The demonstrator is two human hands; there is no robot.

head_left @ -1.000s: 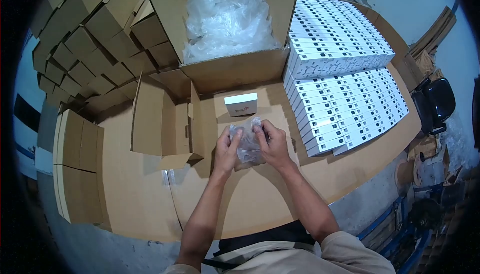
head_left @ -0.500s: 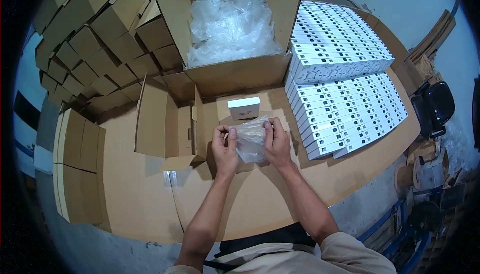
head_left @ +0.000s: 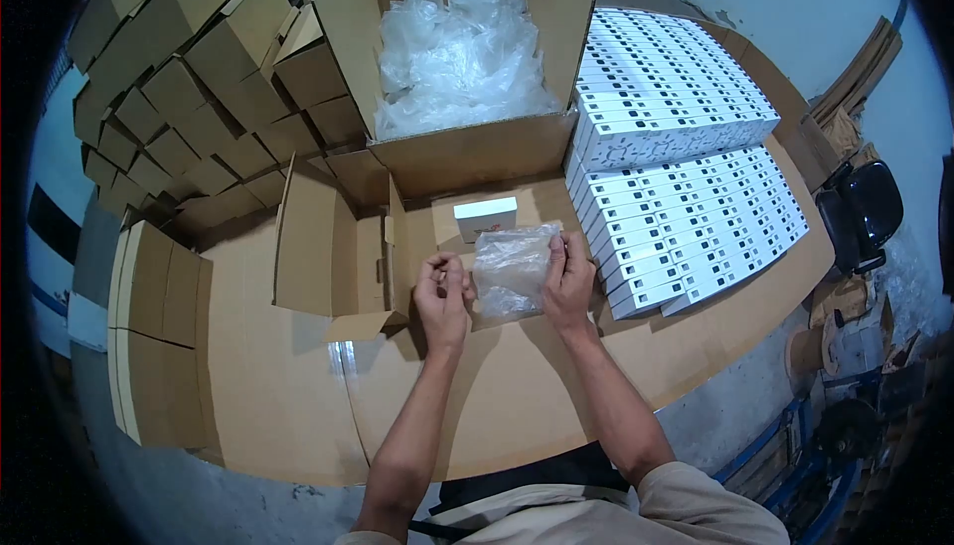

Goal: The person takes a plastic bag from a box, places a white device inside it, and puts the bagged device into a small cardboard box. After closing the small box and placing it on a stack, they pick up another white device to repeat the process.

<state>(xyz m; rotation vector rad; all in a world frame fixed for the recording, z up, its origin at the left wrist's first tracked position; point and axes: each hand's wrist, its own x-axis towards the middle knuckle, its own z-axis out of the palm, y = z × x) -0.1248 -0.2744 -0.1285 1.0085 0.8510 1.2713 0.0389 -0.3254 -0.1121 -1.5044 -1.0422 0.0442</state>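
Note:
My right hand pinches the right edge of a clear plastic bag, crumpled and see-through, held over the cardboard-covered table. Beside the bag's left edge, my left hand has its fingers curled in, and nothing shows between them. Just behind the bag stands a small white box with reddish print, its lower part covered by the plastic. To the left of my left hand sits an open brown carton with its flaps raised.
A large carton full of clear plastic bags stands at the back. Rows of white boxes are stacked on the right. Brown cartons pile up at the back left, with more folded cardboard at the left edge.
My left hand has come off the bag and curled its fingers. My right hand has moved slightly right with the bag, which now hangs more spread out.

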